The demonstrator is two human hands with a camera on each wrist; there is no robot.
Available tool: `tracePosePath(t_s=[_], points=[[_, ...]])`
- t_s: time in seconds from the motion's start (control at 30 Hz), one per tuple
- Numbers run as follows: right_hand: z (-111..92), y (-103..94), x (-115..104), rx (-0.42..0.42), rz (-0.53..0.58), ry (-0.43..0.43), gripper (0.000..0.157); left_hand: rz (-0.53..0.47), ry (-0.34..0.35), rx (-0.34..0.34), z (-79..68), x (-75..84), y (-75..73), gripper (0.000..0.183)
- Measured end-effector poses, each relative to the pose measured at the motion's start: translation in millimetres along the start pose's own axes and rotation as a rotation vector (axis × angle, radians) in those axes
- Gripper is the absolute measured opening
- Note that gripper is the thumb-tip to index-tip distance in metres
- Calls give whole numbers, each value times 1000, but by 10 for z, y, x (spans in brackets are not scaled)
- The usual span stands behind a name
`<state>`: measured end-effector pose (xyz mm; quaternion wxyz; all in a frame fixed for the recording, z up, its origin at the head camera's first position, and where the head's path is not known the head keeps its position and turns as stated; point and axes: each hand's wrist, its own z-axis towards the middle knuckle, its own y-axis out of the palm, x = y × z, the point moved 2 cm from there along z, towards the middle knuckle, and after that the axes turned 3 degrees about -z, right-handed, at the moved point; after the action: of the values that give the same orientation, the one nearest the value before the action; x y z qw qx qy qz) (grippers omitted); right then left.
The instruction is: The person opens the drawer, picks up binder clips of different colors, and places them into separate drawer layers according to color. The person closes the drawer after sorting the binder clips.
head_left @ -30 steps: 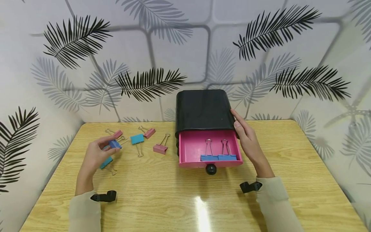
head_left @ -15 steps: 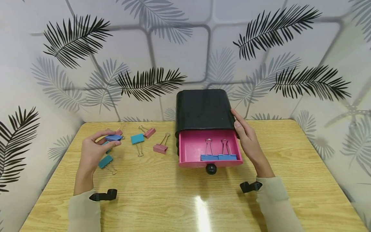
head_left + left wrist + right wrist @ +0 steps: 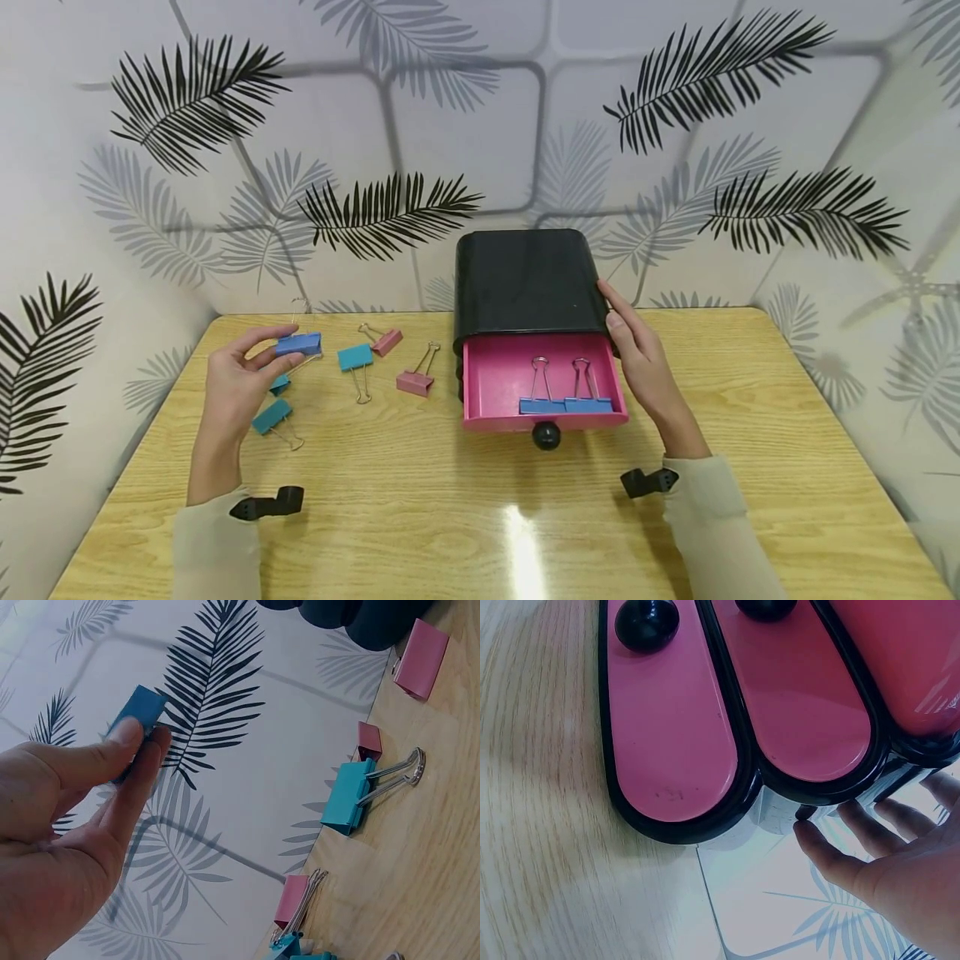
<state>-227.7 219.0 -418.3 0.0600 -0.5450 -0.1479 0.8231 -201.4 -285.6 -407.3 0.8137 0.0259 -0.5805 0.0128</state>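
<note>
Held up over the left part of the table, a blue binder clip is pinched between the thumb and fingers of my left hand. Its wire handles stick out, one pointing up. My right hand rests against the right side of a black drawer unit, fingers extended along it. The unit's top pink drawer is pulled out, and two blue binder clips stand inside along its front. In the right wrist view, two lower drawer fronts are closed, each with a black knob.
Loose clips lie around the left hand: a teal clip, two pink clips to its right, another teal clip nearer, and one partly behind the thumb. A patterned backdrop rises behind the table.
My left hand has lifted the blue binder clip slightly and turned it, so its long side now faces the camera. The right hand and the drawer have stayed put.
</note>
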Motion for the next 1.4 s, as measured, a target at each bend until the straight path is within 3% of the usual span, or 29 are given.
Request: tracePosePath(t_s=[0.53,0.73,1.23,1.4], points=[[0,-3,-7,1,3,-8,49,35,73,-54,26,28,166,24],[1,-5,-4,4,5,-11,49,84,93,-19,26,65,209,24],[-12,0,15,8,1,-7,49,-2,98,32,39,88,305,29],[-10,1,17,7,7,-10,49,-47,118,6,48,95,346,27]])
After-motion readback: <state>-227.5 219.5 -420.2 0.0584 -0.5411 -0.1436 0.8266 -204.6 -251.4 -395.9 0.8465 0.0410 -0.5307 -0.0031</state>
